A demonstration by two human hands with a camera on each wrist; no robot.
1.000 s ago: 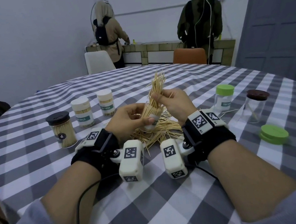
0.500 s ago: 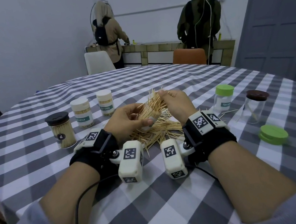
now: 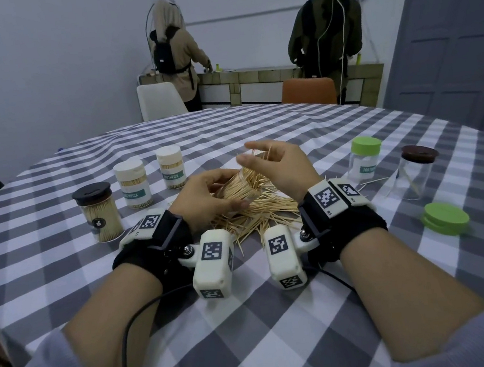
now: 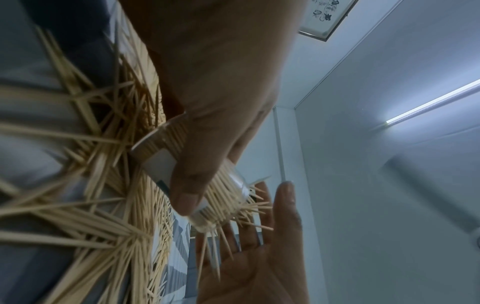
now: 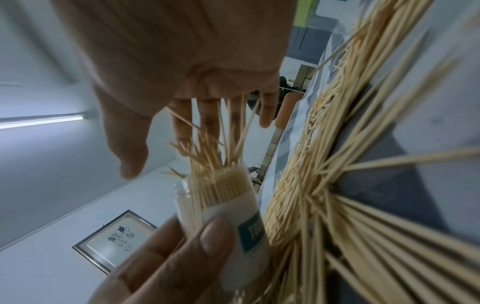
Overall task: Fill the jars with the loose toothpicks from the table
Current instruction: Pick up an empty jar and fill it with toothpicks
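My left hand [image 3: 206,200] grips a small clear toothpick jar [image 3: 237,188] with a white label, tilted with its mouth toward the right. The jar is packed, and several toothpicks stick out of its mouth at loose angles. My right hand [image 3: 275,163] hovers open just past the mouth, fingers spread, and some toothpick tips lie against them. Below both hands spreads the pile of loose toothpicks [image 3: 257,216]. The left wrist view shows my thumb on the jar [image 4: 166,164] and the right palm [image 4: 259,263] beyond it. In the right wrist view the jar [image 5: 233,205] sits under straight fingers [image 5: 210,117].
At the left stand a dark-lidded jar [image 3: 98,214] full of toothpicks and two white-lidded jars [image 3: 133,186] [image 3: 171,168]. At the right are a green-lidded jar [image 3: 365,161], a brown-lidded glass jar [image 3: 419,173] and a loose green lid [image 3: 445,218]. Two people stand at the far counter.
My right hand held a tall bundle of toothpicks upright in the jar, pushed it down, then let go and opened. The jar now lies lower and more tilted.
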